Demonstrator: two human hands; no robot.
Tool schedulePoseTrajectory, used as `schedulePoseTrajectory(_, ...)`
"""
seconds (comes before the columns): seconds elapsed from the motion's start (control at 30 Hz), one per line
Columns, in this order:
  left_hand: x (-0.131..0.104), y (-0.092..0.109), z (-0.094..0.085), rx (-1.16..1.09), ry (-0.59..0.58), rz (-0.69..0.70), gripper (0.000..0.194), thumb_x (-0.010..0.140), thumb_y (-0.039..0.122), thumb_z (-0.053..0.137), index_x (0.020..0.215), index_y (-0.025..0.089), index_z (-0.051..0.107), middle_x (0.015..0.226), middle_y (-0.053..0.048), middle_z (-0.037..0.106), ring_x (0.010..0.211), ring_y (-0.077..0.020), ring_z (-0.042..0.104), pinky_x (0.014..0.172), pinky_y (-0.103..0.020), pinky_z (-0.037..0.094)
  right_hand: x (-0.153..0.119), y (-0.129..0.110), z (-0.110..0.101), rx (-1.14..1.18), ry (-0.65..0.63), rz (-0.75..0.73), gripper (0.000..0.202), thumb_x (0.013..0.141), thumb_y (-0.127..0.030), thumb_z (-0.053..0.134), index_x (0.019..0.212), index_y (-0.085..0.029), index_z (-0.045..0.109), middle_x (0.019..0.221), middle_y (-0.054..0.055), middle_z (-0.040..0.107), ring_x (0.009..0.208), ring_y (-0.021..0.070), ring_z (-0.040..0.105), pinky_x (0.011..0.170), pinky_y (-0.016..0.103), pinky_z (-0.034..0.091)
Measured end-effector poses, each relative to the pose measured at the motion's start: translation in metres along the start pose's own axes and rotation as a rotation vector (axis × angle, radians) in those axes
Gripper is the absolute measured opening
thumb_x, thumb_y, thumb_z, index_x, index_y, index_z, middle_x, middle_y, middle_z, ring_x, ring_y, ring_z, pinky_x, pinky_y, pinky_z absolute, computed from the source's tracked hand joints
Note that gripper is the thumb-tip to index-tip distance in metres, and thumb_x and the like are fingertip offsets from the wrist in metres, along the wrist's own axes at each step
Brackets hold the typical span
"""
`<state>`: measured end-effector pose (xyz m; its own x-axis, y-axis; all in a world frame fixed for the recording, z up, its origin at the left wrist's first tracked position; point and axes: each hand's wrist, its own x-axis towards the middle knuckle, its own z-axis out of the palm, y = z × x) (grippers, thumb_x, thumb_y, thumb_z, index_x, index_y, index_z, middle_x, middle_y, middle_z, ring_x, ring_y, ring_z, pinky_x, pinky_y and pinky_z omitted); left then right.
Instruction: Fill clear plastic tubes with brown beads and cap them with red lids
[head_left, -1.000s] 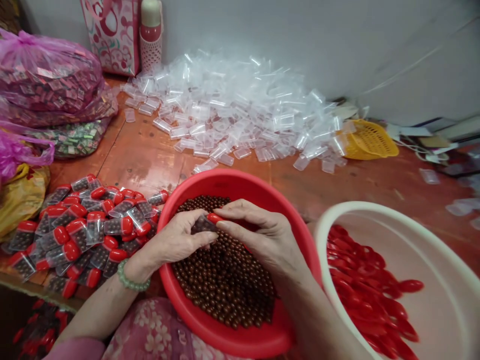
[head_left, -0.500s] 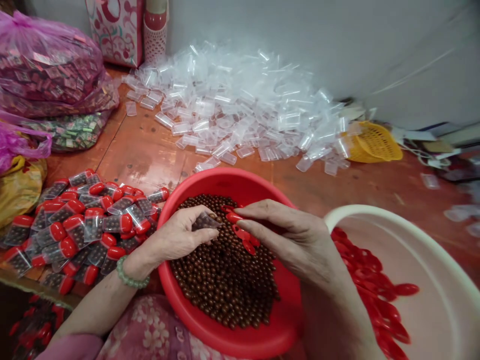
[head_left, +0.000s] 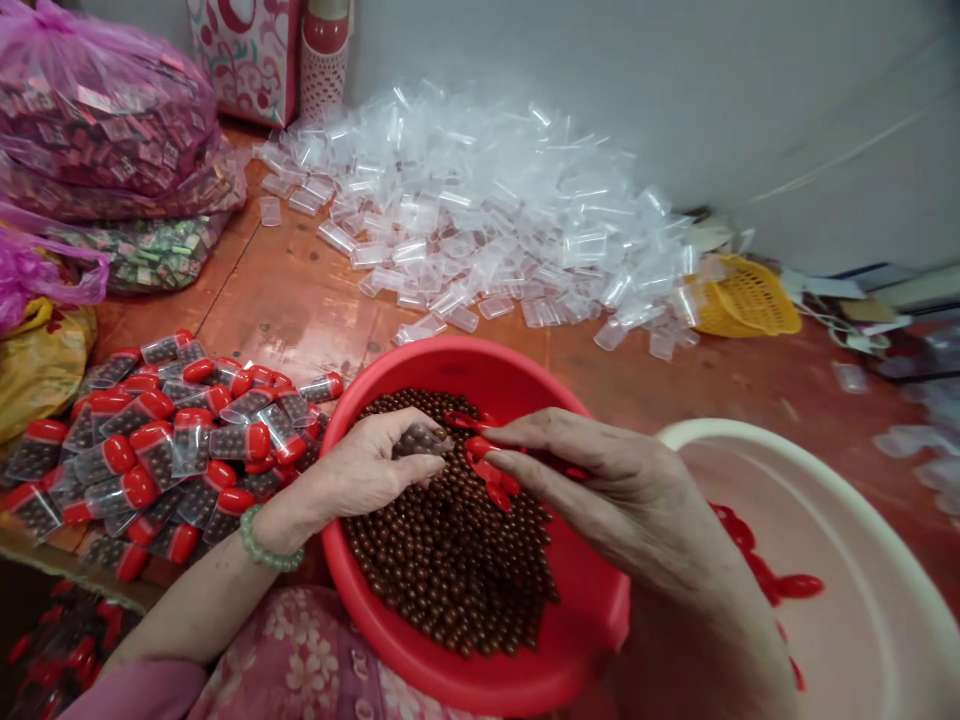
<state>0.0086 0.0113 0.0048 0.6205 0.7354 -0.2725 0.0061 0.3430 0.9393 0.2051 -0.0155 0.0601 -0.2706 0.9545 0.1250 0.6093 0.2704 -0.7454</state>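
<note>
Between the thumb and fingers of my left hand [head_left: 382,458] is a small clear container [head_left: 419,441] with brown balls inside, its mouth toward the right. My right hand [head_left: 600,480] pinches a red cap [head_left: 481,447] just right of the container, a small gap between them. Both hands are over a red basin [head_left: 592,640] that holds many brown balls [head_left: 450,560]. Some loose red caps [head_left: 501,486] lie on the balls beneath my right fingertips.
Filled, red-capped containers [head_left: 150,450] are piled at the left. Clear containers [head_left: 480,230] are heaped along the wall. A white basin [head_left: 840,520] with red caps stands at the right, a yellow basket [head_left: 750,297] behind it. Plastic bags [head_left: 112,110] lie at far left.
The view has shifted slightly. My left hand has tilted the container a little, and more brown balls show in it. My right hand still pinches the red cap and covers more of the white basin's caps.
</note>
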Motion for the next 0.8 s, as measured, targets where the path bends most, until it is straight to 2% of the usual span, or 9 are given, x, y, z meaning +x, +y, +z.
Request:
schedulePoseTrajectory(0.13, 0.000, -0.002, 0.000, -0.037, -0.019, 0.001, 0.011, 0.080, 0.018, 0.060, 0.090, 0.014, 0.057, 0.076, 0.003, 0.053, 0.070, -0.0097, 0.046, 0.069, -0.025, 0.037, 0.008, -0.005, 0.011, 0.041, 0.087, 0.016, 0.008, 0.083, -0.024, 0.068, 0.091, -0.024, 0.072, 0.083, 0.002, 0.074, 0.074, 0.0152, 0.068, 0.067, 0.026, 0.055)
schedulePoseTrajectory(0.23, -0.001, -0.002, -0.001, -0.060, -0.021, 0.010, 0.010, 0.080, 0.018, 0.060, 0.089, 0.015, 0.057, 0.075, 0.003, 0.052, 0.070, -0.0097, 0.047, 0.069, -0.026, 0.038, 0.012, -0.007, 0.018, 0.043, 0.046, 0.005, 0.008, 0.084, -0.024, 0.067, 0.091, -0.023, 0.072, 0.084, 0.003, 0.073, 0.074, 0.0160, 0.068, 0.067, 0.027, 0.055)
schedulePoseTrajectory(0.47, 0.001, 0.001, -0.002, -0.117, -0.017, -0.007, 0.010, 0.080, 0.016, 0.060, 0.089, 0.015, 0.055, 0.072, 0.004, 0.053, 0.067, -0.0091, 0.048, 0.067, -0.025, 0.039, -0.001, 0.000, 0.001, -0.045, 0.045, 0.039, 0.008, 0.083, -0.027, 0.069, 0.089, -0.023, 0.072, 0.079, 0.002, 0.073, 0.068, 0.0140, 0.067, 0.062, 0.025, 0.053)
schedulePoseTrajectory(0.63, 0.001, -0.001, -0.002, -0.138, -0.035, -0.013, 0.011, 0.078, 0.017, 0.061, 0.088, 0.015, 0.055, 0.071, 0.004, 0.053, 0.066, -0.0091, 0.049, 0.067, -0.026, 0.039, 0.005, -0.002, 0.009, 0.041, 0.129, 0.088, 0.008, 0.083, -0.023, 0.068, 0.090, -0.024, 0.071, 0.082, 0.002, 0.074, 0.073, 0.0147, 0.068, 0.067, 0.025, 0.055)
schedulePoseTrajectory(0.8, 0.000, 0.000, -0.002, -0.140, -0.040, -0.015, 0.011, 0.078, 0.016, 0.061, 0.087, 0.015, 0.056, 0.071, 0.003, 0.053, 0.067, -0.0092, 0.049, 0.068, -0.026, 0.039, 0.010, -0.008, 0.014, 0.028, 0.026, -0.003, 0.008, 0.084, -0.024, 0.067, 0.091, -0.023, 0.072, 0.083, 0.003, 0.073, 0.073, 0.0155, 0.068, 0.066, 0.026, 0.055)
